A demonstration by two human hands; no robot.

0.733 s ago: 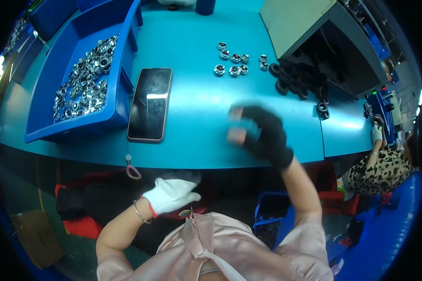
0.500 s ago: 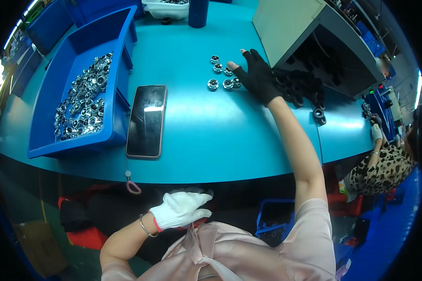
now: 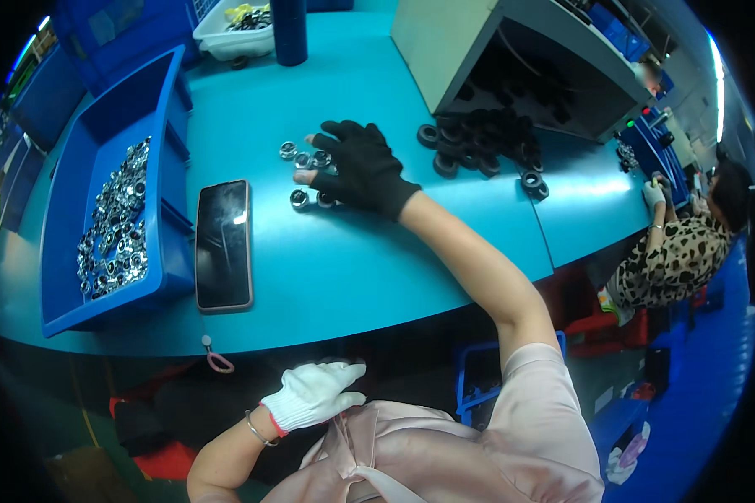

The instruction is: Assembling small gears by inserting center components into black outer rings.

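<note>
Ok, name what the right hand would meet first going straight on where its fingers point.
Probably the silver parts just ahead, though the right hand may be above them; depth is unclear.

Strip light [image 3: 718, 90], seemingly blue floor [image 3: 720, 369]

i could cross the near table [image 3: 335, 277] right of the phone [image 3: 223, 245]; bin [image 3: 172, 251] blocks left, my right hand [image 3: 359, 172] and metal parts [image 3: 299, 199] middle, black rings [image 3: 478, 141] and box [image 3: 432, 50] right.
</note>
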